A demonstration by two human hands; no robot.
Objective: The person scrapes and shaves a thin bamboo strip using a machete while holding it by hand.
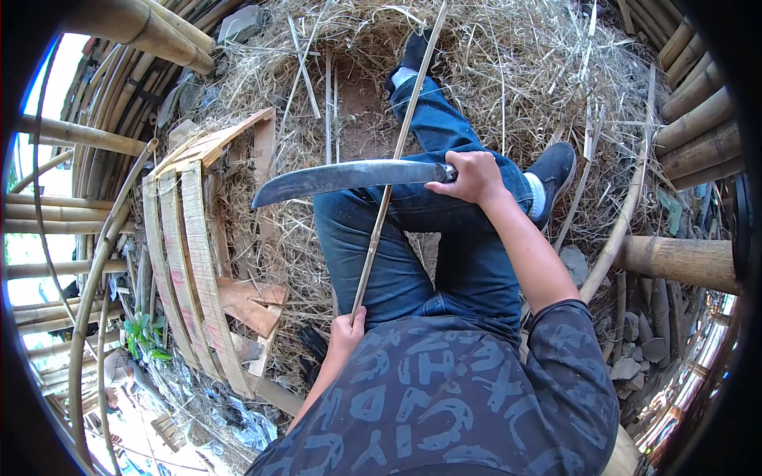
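Note:
My right hand (471, 178) is closed round the handle of a machete (349, 176). Its long, slightly curved blade points left across my thighs. Low by my left hip, my left hand (346, 332) grips the near end of a thin bamboo strip (406, 123). From there the strip slants up and away past my knees toward my far shoe. The blade lies across the strip at about its middle, over it in the view; I cannot tell how firmly they touch.
A slatted wooden crate (184, 270) lies at the left, with a broken board piece (252, 305) beside it. Straw-like shavings (524, 71) cover the ground round my legs. Bamboo poles (683, 262) stand at the right and more line the left. Stones (625, 369) lie at the lower right.

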